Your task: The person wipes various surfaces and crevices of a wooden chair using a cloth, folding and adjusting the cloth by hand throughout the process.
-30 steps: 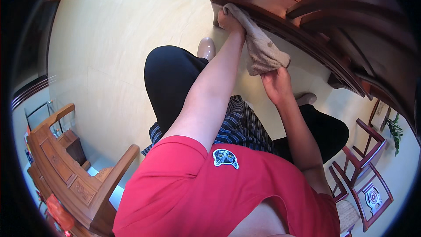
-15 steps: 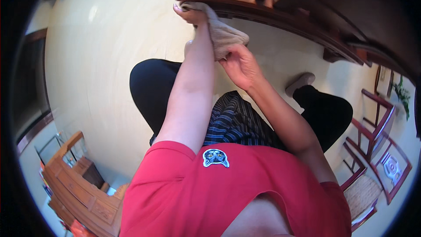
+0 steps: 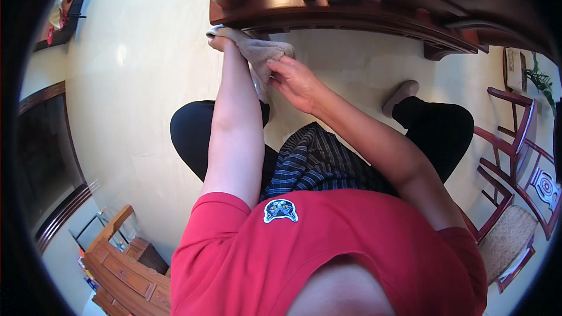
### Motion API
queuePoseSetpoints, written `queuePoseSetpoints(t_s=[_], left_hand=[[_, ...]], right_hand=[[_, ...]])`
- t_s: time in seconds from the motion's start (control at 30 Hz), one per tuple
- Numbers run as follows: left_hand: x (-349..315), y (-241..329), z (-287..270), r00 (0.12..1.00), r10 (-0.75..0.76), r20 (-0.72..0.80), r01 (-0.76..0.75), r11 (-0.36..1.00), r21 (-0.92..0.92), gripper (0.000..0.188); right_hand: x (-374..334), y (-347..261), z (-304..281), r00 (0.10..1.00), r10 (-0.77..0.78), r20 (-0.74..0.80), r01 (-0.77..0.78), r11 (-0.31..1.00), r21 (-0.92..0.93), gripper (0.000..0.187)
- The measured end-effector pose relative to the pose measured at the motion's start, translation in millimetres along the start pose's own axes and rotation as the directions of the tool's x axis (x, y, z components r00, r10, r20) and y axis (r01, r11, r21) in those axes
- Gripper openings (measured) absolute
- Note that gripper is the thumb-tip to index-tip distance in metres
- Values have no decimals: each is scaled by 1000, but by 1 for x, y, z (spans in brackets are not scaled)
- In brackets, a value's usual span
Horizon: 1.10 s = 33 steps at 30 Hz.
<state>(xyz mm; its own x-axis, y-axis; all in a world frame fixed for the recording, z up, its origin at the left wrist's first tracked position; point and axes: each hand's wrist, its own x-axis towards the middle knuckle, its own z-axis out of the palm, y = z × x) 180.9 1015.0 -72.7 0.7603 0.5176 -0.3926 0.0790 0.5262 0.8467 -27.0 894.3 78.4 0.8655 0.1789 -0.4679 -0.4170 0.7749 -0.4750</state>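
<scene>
A beige cloth (image 3: 260, 52) hangs from the front corner of a dark wooden bench-like piece of furniture (image 3: 281, 14). My left hand (image 3: 219, 43) grips the cloth at that corner, its fingers mostly covered by the fabric. Lower down and to the right, my right hand (image 3: 295, 83) pinches the loose end of the same cloth between thumb and fingers. The cloth is bunched and stretched between both hands.
Wooden chairs (image 3: 506, 199) stand at the right, one with a woven seat. A carved wooden cabinet (image 3: 126, 275) is at the lower left. My bent knees are spread below the furniture's edge, with a slipper (image 3: 401, 95) on the pale floor (image 3: 146, 82).
Both hands and the cloth have shifted left and slightly down in the picture. The furniture's corner has shifted left too as the view turned. Both hands still hold the cloth.
</scene>
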Motion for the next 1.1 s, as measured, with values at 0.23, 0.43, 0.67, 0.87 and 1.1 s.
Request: queuePoseSetpoints(t_s=[0.23, 0.43, 0.67, 0.87, 1.1], left_hand=[[-47, -138, 7, 995, -16, -97, 30, 989, 142, 28], [-59, -198, 3, 997, -42, 66, 44, 999, -24, 35], [-74, -146, -23, 945, -240, 224, 288, 933, -217, 34], [-57, -83, -16, 872, -325, 365, 456, 809, -370, 34], [-127, -55, -24, 705, -417, 573, 700, 540, -468, 33]], right_hand=[[-41, -8, -27, 993, -21, -112, 12, 996, -84, 16], [-97, -40, -56, 967, -132, -217, 116, 989, -88, 18], [-96, -42, -87, 938, -206, -279, 162, 971, -174, 20], [-69, -20, -55, 987, -95, -127, 51, 948, -313, 27], [-77, -26, -56, 943, -140, -301, -16, 887, -461, 24]])
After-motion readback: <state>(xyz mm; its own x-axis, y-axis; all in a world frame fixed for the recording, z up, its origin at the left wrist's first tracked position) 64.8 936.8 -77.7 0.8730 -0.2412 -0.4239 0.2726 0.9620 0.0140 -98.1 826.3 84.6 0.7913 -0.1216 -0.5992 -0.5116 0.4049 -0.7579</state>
